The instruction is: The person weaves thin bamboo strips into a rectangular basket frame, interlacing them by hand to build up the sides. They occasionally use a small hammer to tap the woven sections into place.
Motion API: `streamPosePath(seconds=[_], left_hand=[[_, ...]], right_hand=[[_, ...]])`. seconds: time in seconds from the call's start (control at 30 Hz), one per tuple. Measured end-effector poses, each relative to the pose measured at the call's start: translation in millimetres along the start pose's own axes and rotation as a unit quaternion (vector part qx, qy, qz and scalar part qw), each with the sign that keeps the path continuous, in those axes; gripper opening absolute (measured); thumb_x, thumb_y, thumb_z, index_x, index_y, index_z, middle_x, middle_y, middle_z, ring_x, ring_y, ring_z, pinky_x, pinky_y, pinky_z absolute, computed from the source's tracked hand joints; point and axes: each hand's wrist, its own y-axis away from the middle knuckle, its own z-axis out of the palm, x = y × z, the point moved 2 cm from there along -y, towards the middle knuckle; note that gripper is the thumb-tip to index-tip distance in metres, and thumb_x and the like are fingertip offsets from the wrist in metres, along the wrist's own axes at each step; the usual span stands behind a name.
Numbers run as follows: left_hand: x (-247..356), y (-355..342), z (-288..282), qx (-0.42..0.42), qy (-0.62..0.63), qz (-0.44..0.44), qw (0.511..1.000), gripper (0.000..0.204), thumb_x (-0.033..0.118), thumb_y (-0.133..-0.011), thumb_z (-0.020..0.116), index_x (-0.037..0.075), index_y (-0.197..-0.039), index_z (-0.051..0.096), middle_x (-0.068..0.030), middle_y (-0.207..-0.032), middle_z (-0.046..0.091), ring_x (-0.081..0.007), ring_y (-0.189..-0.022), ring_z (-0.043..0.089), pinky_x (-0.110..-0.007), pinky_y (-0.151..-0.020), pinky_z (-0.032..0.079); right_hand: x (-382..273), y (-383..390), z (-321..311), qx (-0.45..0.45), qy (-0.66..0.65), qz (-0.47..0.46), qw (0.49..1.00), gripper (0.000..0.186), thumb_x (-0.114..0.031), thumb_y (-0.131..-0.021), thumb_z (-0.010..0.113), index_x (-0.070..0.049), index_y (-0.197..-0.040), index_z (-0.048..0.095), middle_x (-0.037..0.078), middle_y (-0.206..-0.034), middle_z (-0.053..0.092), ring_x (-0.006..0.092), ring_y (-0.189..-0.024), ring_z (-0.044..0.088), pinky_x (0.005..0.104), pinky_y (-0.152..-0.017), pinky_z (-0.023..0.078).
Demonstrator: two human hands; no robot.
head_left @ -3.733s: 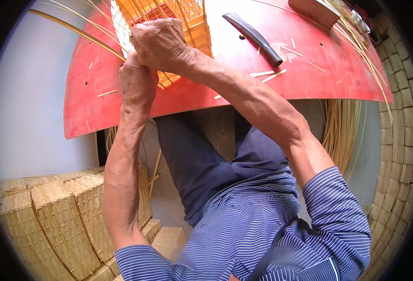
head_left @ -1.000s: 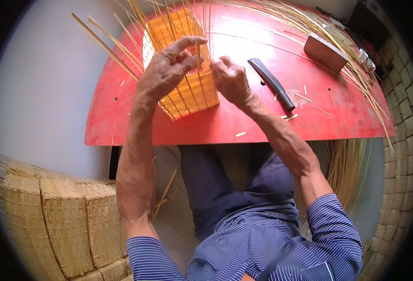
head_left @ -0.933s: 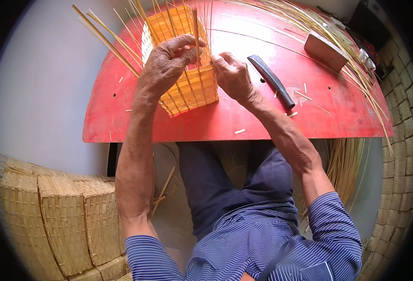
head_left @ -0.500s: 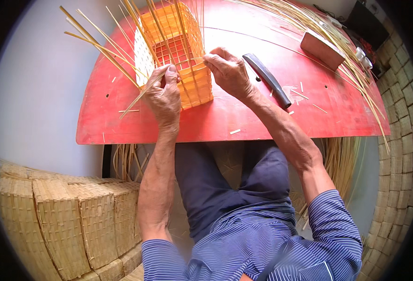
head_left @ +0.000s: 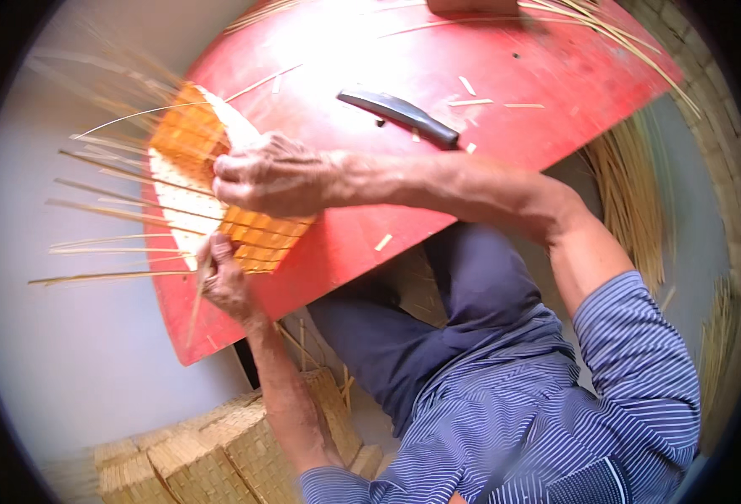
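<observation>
A half-woven bamboo basket (head_left: 261, 239) lies tipped over at the left of the red table, its long loose stakes (head_left: 127, 206) fanning out to the left. My left hand (head_left: 228, 281) is at the basket's near edge, thumb and fingers closed on a thin bamboo strip (head_left: 194, 312) whose end hangs below. Across the basket's upper side reaches my right hand (head_left: 278, 178), its fingers curled at the weave. Whatever those fingertips pinch is hidden behind the hand.
A black, slightly curved knife-like tool (head_left: 400, 115) lies right of the basket on the red table (head_left: 370, 189). Short strip offcuts (head_left: 471, 102) are scattered around it. A brown block (head_left: 471, 7) and long strips (head_left: 614, 32) are at the far edge. Woven baskets (head_left: 244, 441) stand below left.
The basket has gone from upright to tipped, its stakes swinging left. My right hand has moved left across it, and my left hand lower. The view has also turned.
</observation>
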Motion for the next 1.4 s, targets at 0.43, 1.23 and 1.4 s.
streamPosePath(seconds=[0.43, 1.23, 1.4], left_hand=[[48, -2, -68, 0.085, -0.117, 0.029, 0.989, 0.022, 0.000, -0.095, 0.054, -0.005, -0.114, 0.065, -0.0158, -0.100, 0.069, -0.0209, -0.086, 0.069, -0.035, -0.074, 0.057], [73, -80, -66, 0.144, -0.229, 0.123, 0.955, 0.030, 0.010, -0.085, 0.076, 0.006, -0.103, 0.053, -0.0042, -0.066, 0.058, -0.0180, -0.057, 0.059, -0.035, -0.057, 0.049], [84, -54, -70, 0.156, -0.198, 0.166, 0.953, 0.017, 0.001, -0.083, 0.067, 0.005, -0.094, 0.055, -0.0097, -0.072, 0.065, -0.0241, -0.068, 0.068, -0.038, -0.063, 0.053]], right_hand=[[-34, -18, 37, -0.007, -0.040, 0.024, 0.999, 0.009, -0.006, -0.085, 0.060, 0.002, -0.089, 0.061, 0.017, -0.092, 0.059, 0.0312, -0.088, 0.064, 0.0422, -0.076, 0.056], [-44, -31, 27, 0.044, -0.092, 0.076, 0.992, 0.014, -0.008, -0.092, 0.065, -0.001, -0.091, 0.053, 0.016, -0.084, 0.055, 0.0344, -0.071, 0.061, 0.0439, -0.060, 0.054], [-39, -27, 31, 0.045, -0.091, 0.091, 0.991, 0.014, -0.010, -0.092, 0.065, -0.001, -0.091, 0.054, 0.016, -0.084, 0.056, 0.0352, -0.069, 0.062, 0.0446, -0.060, 0.054]])
